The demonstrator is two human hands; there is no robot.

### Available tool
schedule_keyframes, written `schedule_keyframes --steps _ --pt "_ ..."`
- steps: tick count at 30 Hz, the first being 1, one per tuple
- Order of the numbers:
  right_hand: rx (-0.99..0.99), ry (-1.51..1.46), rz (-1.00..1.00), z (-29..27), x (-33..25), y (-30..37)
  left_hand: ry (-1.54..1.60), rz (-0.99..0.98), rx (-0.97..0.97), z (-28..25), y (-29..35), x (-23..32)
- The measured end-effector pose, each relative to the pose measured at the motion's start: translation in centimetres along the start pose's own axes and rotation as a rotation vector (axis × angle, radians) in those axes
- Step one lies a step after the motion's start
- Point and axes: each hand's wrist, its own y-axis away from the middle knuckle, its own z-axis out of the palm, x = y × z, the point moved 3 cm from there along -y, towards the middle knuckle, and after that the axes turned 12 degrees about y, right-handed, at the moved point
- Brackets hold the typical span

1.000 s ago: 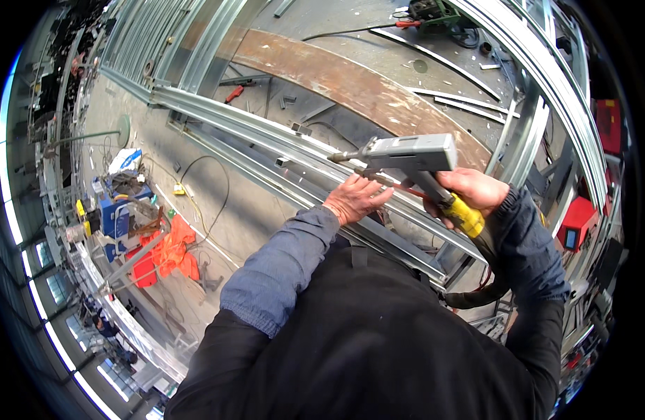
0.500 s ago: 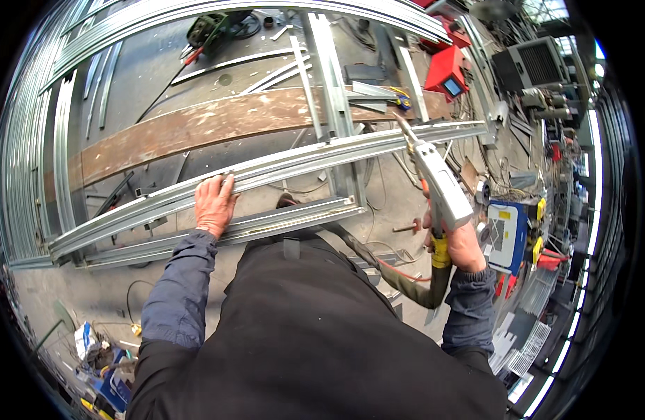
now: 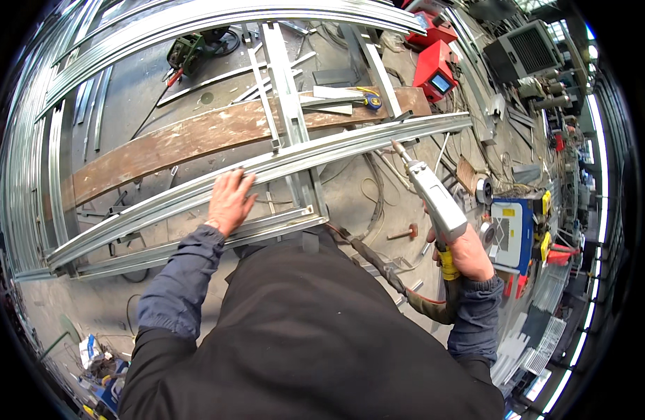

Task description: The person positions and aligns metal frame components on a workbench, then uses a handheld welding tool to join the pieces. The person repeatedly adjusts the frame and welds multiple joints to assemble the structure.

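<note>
Crosswise, the rail slants up rightward, the left hand nearer, loosely spread over its left half, the right hand gripping the gun, which points up-left from below its right half.

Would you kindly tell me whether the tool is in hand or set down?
In hand: the right hand grips the tool, its tip pointing away from the body.

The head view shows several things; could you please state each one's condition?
Left hand, spread over the long silver metal rail
Grey pistol-shaped tool, held, tip toward rail
Right hand, closed around tool
Red box-shaped machine, screen looks lit
Brown hammer-shaped item, lying on floor
</note>
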Motion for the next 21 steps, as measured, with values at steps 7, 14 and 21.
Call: schedule_keyframes --steps 7,14,21 --pt "-0.226 0.135 -0.208 -6.5 3.0 -9.8 0.059 0.010 0.070 10.3 -11.2 9.2" --pt "-0.386 0.327 -0.285 -9.1 5.9 -16.9 0.086 -0.026 0.149 13.7 -15.5 12.8" --pt "-0.426 0.435 -0.309 -8.9 6.8 -19.8 0.113 -0.054 0.126 13.9 -16.2 12.7"
